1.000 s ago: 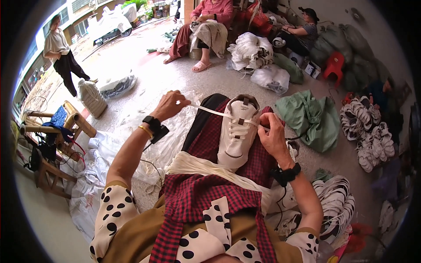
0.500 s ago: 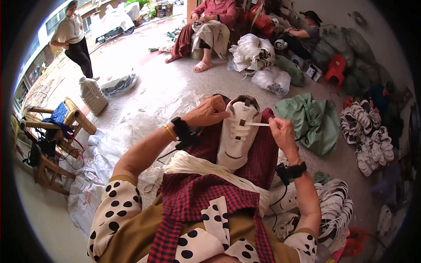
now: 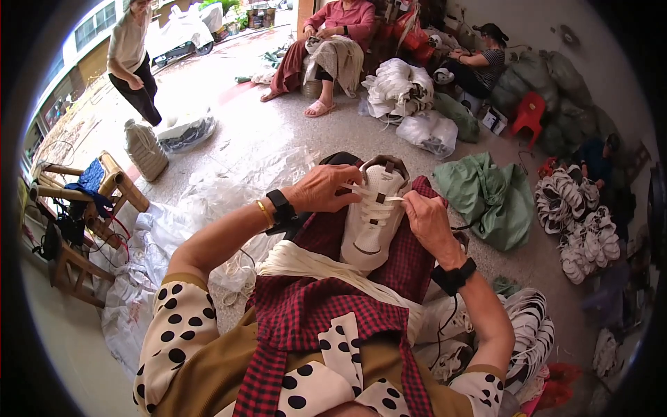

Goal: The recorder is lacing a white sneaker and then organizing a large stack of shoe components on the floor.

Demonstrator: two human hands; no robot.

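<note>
A white sneaker (image 3: 365,240) lies on my lap between my knees, toe toward me, with white lace rows across its upper. My left hand (image 3: 325,187) is closed at the shoe's far left side, pinching a length of white shoelace (image 3: 358,188). On the other side, my right hand (image 3: 429,221) is closed on another stretch of lace close to the upper eyelets. Across my checked red-and-black apron (image 3: 326,299) rests a thick bundle of off-white laces (image 3: 302,260).
A green sack (image 3: 486,198) lies right of my knees. Piles of white shoes (image 3: 583,229) stand farther right and by my right elbow. Plastic sheeting (image 3: 229,198) and a bamboo stool (image 3: 104,187) are at left. Other people sit at the back; one person stands (image 3: 132,62) far left.
My right hand has come in toward the shoe, shortening the lace between them. My left hand now draws a lace out from the shoe's left side. The standing person has moved right and bends forward.
</note>
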